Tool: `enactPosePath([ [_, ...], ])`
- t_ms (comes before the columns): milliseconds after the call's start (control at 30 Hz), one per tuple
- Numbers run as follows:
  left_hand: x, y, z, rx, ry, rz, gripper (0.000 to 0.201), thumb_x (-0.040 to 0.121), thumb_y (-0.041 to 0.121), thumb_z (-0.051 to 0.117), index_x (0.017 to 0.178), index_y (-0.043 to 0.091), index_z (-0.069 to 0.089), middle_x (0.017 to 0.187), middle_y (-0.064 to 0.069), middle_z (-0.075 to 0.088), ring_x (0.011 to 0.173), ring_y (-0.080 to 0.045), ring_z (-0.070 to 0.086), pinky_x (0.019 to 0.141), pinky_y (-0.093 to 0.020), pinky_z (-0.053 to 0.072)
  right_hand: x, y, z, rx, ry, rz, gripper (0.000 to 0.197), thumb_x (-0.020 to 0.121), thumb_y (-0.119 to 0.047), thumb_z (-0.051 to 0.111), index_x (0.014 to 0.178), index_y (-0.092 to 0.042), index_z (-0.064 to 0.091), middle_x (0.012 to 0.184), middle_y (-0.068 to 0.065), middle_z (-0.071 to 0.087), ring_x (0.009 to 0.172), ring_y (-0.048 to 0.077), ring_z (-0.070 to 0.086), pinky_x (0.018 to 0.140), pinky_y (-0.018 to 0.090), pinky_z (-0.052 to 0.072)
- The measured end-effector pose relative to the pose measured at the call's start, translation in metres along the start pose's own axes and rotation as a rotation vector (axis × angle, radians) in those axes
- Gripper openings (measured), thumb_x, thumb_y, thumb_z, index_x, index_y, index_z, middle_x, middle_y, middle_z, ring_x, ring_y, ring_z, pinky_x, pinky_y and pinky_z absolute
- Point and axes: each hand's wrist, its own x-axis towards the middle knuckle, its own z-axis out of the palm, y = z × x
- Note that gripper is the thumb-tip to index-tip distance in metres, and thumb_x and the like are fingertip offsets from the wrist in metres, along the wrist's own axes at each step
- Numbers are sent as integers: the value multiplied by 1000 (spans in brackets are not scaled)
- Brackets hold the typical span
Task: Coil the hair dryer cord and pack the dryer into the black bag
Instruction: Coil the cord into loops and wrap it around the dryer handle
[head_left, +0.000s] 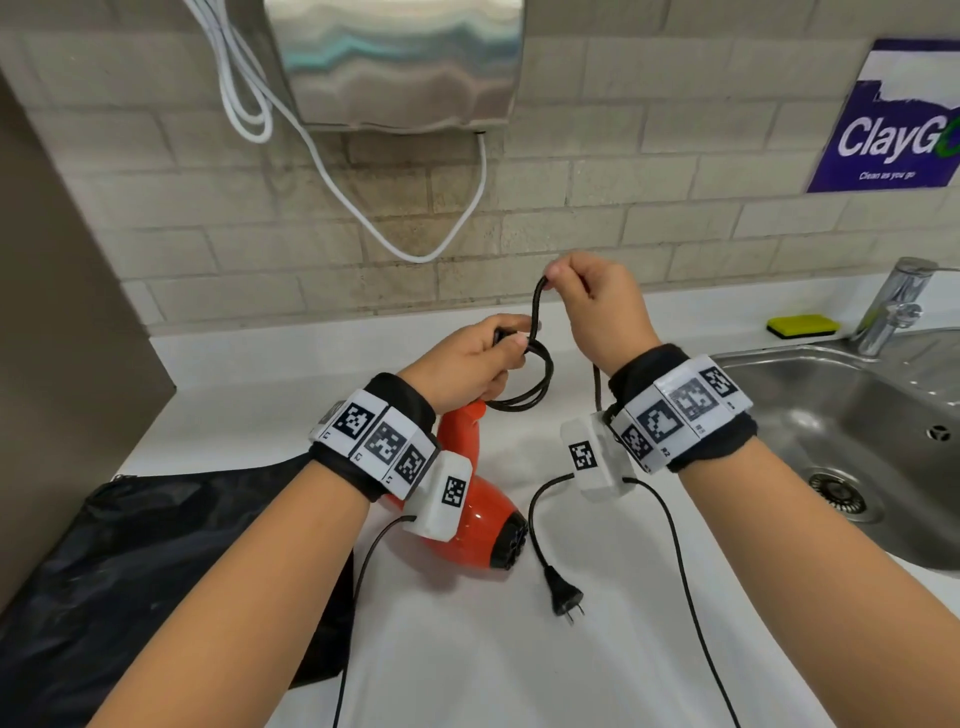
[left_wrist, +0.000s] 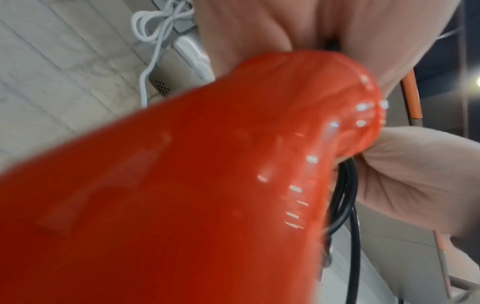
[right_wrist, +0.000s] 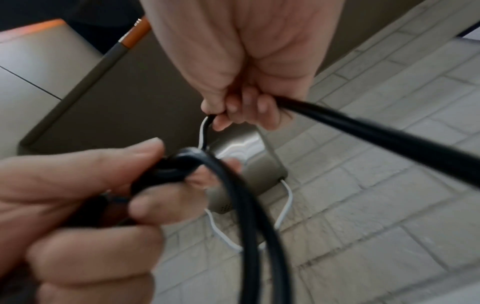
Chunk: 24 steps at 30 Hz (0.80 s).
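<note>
Left hand (head_left: 470, 364) clamps the coiled loops (head_left: 524, 389) at the dryer (head_left: 467, 499) handle; right hand (head_left: 597, 306) pinches the cord (head_left: 537, 306) just above, the slack trailing down to the plug (head_left: 563, 592) on the tabletop (head_left: 467, 675).

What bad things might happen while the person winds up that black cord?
The left hand holds both the coils of the cord and the handle of the red dryer, so the loops might slip loose. The plug lies free on the counter and may drag or snag as the right hand pulls more cord in. The sink is close on the right; the tail could swing in.
</note>
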Motion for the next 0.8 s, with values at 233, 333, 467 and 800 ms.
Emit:
enactPosePath([
  [233,0,-2,1,-63,16,14,19,98,12,36,86,15,50,67,0,44,36,-3,28,41,-17,21,-10,15,2,92,7,17,20,94,-11,44,88,-5,62,63,-10,48,60,-1,47,59,9,36],
  [333,0,-5,-3,-48,120,36,18,98,13,37,85,17,49,73,0,52,35,-4,31,41,-18,22,-20,37,0,64,-174,141,18,93,-7,42,93,-7,60,69,-8,53,77,15,52,73,22,40],
  [467,2,-7,-6,-79,183,44,18,98,11,36,88,18,50,73,-1,50,35,-2,31,41,-17,24,-43,64,-1,-56,-470,325,13,91,-9,50,91,-18,59,78,-8,55,69,2,48,69,15,37],
  [800,2,-11,-10,-124,289,62,19,98,12,37,91,16,55,69,-1,45,34,-2,27,38,-15,23,-24,72,-11,40,-101,309,26,88,3,43,75,-15,56,76,2,57,57,8,50,53,5,42],
])
